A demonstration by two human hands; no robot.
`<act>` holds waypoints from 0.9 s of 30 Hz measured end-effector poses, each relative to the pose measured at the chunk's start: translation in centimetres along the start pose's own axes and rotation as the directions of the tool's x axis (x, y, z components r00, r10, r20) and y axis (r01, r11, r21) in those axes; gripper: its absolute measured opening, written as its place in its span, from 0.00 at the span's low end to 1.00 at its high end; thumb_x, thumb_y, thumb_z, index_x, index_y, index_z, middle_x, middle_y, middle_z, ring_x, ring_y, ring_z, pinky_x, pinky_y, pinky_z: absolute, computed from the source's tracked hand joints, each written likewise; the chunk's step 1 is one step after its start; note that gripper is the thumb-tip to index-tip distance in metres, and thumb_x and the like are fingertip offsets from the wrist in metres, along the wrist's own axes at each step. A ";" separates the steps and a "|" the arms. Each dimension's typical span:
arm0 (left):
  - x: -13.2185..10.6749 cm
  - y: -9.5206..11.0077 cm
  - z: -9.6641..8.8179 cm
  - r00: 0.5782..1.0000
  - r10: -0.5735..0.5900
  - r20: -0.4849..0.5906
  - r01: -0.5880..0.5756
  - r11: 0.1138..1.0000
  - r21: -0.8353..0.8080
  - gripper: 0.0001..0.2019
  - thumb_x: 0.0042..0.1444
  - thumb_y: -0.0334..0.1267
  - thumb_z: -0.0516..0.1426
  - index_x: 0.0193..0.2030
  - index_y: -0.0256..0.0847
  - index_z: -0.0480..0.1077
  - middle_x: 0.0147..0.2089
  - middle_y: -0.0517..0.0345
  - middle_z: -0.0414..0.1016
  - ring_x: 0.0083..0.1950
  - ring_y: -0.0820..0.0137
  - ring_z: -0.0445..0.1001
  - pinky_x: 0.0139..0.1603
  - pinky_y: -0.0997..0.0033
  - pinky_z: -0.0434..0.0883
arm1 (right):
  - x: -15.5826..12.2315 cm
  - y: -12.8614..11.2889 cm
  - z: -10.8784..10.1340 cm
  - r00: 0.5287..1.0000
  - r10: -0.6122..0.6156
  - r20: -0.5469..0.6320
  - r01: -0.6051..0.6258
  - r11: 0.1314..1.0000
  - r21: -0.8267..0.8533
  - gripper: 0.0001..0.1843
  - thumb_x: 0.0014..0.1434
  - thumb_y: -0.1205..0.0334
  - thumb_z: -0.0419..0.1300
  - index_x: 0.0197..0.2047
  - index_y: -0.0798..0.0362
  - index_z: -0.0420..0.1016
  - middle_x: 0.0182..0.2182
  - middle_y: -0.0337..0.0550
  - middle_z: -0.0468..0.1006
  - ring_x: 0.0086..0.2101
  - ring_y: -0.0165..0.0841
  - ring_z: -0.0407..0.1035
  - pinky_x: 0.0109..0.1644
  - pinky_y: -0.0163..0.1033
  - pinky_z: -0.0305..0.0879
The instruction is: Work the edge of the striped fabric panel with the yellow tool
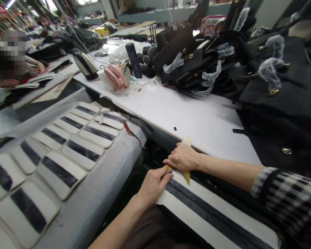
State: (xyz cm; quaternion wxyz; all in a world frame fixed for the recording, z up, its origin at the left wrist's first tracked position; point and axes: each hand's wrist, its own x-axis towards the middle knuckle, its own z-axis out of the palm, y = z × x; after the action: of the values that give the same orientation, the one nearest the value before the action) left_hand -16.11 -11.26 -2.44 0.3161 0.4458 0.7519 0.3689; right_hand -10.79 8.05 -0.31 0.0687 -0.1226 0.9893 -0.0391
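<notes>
White table [160, 109] under black bags [248, 91], pink fan [115, 76], kettle [84, 64]

The right hand [184, 157] hides the middle of a yellow strip [188, 177] (what it is, I cannot tell). At near right, the white panel [230, 204] runs off the bottom edge; at far left, a co-worker [7, 57], partly pixelated, is cut off.

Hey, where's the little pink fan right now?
In the head view, the pink fan is in the upper part, left of centre, on the white table, between the metal kettle on its left and the dark plaid cylinder on its right.
</notes>
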 end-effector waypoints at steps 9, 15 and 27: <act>0.7 -1.2 0.5 0.999 -0.015 0.035 0.029 0.907 -0.421 0.21 0.64 0.52 0.49 0.40 0.39 0.75 0.39 0.54 0.76 0.42 0.65 0.72 0.45 0.68 0.65 | -2.3 -2.3 0.3 0.966 0.257 0.018 -0.258 0.966 0.026 0.36 0.71 0.49 0.34 0.28 0.51 0.78 0.28 0.46 0.81 0.30 0.38 0.75 0.33 0.40 0.52; 3.1 -2.0 1.7 0.954 -0.164 0.251 0.299 0.548 -0.781 0.32 0.59 0.62 0.49 0.54 0.37 0.73 0.46 0.48 0.79 0.50 0.60 0.74 0.53 0.63 0.65 | -4.6 -2.3 -0.3 0.883 0.459 0.102 -0.464 0.885 0.037 0.40 0.69 0.43 0.31 0.30 0.50 0.81 0.30 0.50 0.81 0.32 0.41 0.76 0.31 0.40 0.54; 5.6 -1.6 0.6 0.929 -0.143 0.341 0.324 0.757 -0.568 0.23 0.48 0.56 0.63 0.40 0.36 0.79 0.35 0.52 0.80 0.34 0.68 0.72 0.38 0.69 0.65 | -13.0 1.8 -0.9 0.421 0.831 0.364 -0.886 0.293 0.359 0.48 0.58 0.26 0.31 0.46 0.51 0.80 0.47 0.55 0.77 0.49 0.55 0.69 0.51 0.55 0.62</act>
State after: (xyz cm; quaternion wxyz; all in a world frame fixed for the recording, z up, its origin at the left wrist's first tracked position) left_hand -18.58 -6.53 -4.92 0.5894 0.2670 0.5888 0.4844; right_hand 1.13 13.03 2.02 0.1611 0.4469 0.8453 -0.2446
